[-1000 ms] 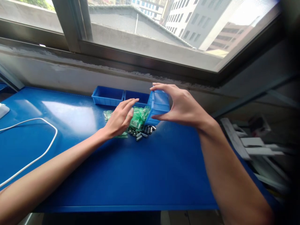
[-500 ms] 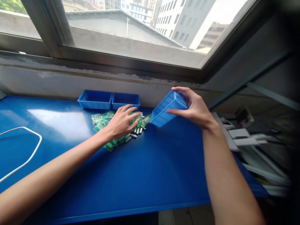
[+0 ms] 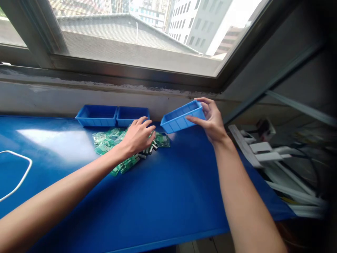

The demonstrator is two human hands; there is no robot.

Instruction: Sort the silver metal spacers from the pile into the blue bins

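Note:
My right hand [image 3: 212,122] grips a light-blue plastic bin [image 3: 177,123] by its near end, thumb on the side wall. The bin is held above the table, tilted slightly down to the left. My left hand [image 3: 137,137] is over a pile of small green circuit boards [image 3: 104,140], its fingers spread and curved. Some boards look wrapped in clear plastic, and several carry silvery metal parts. The hand and forearm hide part of the pile; whether the fingertips touch it I cannot tell.
Two blue bins, a left one [image 3: 97,121] and a right one [image 3: 129,121], stand side by side against the wall on the blue table [image 3: 168,196]. A white cable [image 3: 26,172] lies at left. White equipment [image 3: 265,151] is at the right edge, and a window is behind.
My right hand has tipped the bin back from a steep tilt towards level, away from the pile. Boards at its mouth now lie on the table. My left hand stays over the pile.

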